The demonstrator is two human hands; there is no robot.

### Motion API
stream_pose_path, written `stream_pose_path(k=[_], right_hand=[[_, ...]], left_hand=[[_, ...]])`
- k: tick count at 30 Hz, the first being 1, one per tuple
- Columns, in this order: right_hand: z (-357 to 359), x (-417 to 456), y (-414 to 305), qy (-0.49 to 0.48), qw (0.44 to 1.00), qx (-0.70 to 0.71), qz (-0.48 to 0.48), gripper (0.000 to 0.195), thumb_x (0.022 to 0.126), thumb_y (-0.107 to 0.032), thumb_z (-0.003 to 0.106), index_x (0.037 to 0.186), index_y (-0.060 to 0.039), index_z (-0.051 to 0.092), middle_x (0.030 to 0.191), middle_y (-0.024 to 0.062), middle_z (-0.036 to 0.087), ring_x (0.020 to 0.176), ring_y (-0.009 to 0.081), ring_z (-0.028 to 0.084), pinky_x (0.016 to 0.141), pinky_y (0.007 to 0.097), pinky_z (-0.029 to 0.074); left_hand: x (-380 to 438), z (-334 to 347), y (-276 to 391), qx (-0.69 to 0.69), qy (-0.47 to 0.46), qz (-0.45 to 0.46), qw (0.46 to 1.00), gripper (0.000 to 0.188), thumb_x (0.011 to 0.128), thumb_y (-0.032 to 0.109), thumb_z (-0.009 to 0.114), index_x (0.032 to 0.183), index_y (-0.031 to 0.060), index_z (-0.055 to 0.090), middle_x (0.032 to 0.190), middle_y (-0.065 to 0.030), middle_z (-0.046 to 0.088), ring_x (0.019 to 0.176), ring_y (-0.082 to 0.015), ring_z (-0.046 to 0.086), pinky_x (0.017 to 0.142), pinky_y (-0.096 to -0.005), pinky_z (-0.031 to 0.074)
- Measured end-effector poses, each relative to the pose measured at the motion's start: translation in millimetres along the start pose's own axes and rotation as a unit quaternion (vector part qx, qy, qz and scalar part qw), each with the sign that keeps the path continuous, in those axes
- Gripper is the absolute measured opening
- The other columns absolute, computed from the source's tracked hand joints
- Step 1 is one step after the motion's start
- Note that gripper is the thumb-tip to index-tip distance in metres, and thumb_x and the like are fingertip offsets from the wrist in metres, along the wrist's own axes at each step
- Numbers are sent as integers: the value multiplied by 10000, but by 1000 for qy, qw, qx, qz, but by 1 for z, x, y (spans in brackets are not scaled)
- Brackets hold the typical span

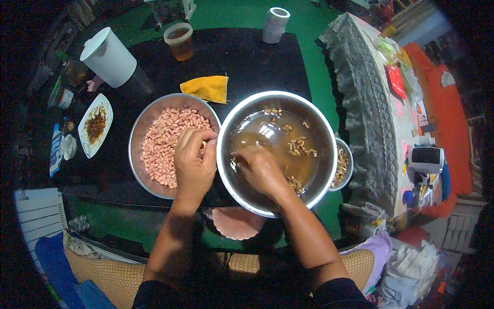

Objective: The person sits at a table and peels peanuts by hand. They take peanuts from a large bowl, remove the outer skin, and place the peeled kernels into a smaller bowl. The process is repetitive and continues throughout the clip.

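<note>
My left hand (196,166) is curled over the right side of a metal bowl (135,162) of pink-skinned peanuts (160,150). Something small and pale shows between its thumb and fingers, perhaps peanuts. To the right, touching that bowl, stands a wider steel basin (328,154) of cloudy brown water with clumps of brown pieces (300,146), possibly peanut shells, in it. My right hand (260,168) reaches into the basin at its left, fingers bent down near the water beside a shiny spot; whether they hold anything is hidden. A small bowl of similar brown pieces (341,166) sits partly behind the basin.
On the black table are a yellow cloth (206,89), a white pitcher (110,58), a plastic tub of brown liquid (180,44), a whitish roll (276,25) and a leaf-shaped plate of dark food (95,125). A cloth-covered table (370,116) stands right; a pink scalloped object (238,224) lies below.
</note>
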State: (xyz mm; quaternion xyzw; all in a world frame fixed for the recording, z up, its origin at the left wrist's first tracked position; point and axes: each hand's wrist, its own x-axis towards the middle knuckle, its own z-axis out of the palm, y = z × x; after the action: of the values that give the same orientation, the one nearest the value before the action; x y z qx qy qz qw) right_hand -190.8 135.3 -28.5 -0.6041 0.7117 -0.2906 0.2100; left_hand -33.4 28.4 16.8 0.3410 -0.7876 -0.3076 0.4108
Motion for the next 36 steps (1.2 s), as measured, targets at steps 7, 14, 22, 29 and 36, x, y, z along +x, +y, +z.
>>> stream_pose_path(k=[7,14,22,29,36], right_hand=[[-33,-14,2,39,969,226,94,181,912,-60,768,1087,-24,733,992,48,737,885,104,676,817,264,541],[-48,-26,5,55,913,387,116,175,908,-99,781,1067,-32,750,1008,25,754,959,113,680,883,291,545],[-60,-36,10,53,894,425,129,162,919,-137,784,1034,-26,756,979,21,750,913,99,674,838,281,550],[-63,-39,8,69,916,380,106,153,915,-156,784,995,-29,755,937,35,746,878,106,674,813,281,544],[-59,-40,1,85,916,376,112,139,927,-146,768,1002,-30,758,955,43,745,903,116,675,831,280,536]], left_hand=[[-3,9,10,-73,-71,-19,995,133,855,-48,662,978,2,671,879,-135,652,756,-289,627,691,-375,503],[-14,28,22,-188,-166,-51,967,149,896,-10,712,1043,15,709,915,-74,677,733,-125,619,641,-261,482],[-15,39,25,-198,-167,-7,966,126,888,-20,726,1010,11,714,961,-86,695,772,-152,657,663,-259,508],[-19,41,28,-219,-182,-11,958,181,882,-24,732,1054,26,710,988,-89,708,813,-164,683,700,-270,532],[-19,36,28,-225,-191,-5,955,248,879,-23,737,1117,44,719,1016,-80,712,816,-144,679,689,-253,524]])
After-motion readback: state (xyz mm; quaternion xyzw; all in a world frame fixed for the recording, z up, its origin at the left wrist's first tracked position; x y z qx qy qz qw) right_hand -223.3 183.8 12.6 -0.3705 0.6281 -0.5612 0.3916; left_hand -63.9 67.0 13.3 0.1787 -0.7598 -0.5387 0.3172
